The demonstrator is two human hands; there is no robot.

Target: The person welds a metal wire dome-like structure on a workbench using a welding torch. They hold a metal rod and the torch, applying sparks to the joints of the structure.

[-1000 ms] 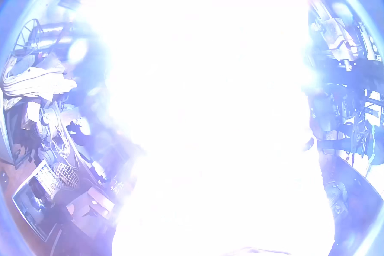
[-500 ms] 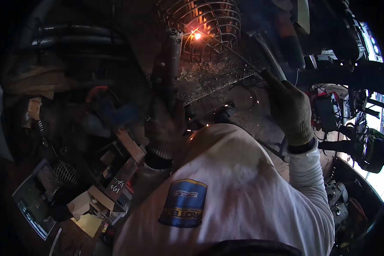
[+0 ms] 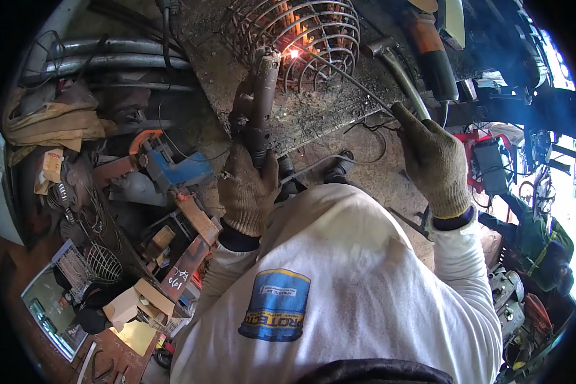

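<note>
My left hand (image 3: 244, 195), in a knitted glove, is closed around the dark handle of a welding electrode holder (image 3: 262, 96), its worn end pointing away from me. In my gloved right hand (image 3: 430, 163) is one end of a thin metal rod (image 3: 352, 80). This rod slants up to the left, to a small glowing spot on a rounded cage of bent metal bars (image 3: 329, 32). The holder's tip is just left of that glow. Orange light shows on bars inside the cage. The cage rests on a dark, debris-strewn metal table (image 3: 301, 121).
Right of the cage lie a hammer (image 3: 400, 80) and an orange-and-black angle grinder (image 3: 429, 48). A loose cable (image 3: 333, 157) crosses the floor by my feet. Pipes (image 3: 115, 57), a blue tool (image 3: 176, 168) and open cardboard boxes (image 3: 134, 304) stand left. Another person (image 3: 544, 246) is at the right.
The scene has gone from dark to well lit, and the flying sparks below the table edge have mostly gone. The glow is smaller. Both hands stay nearly in place.
</note>
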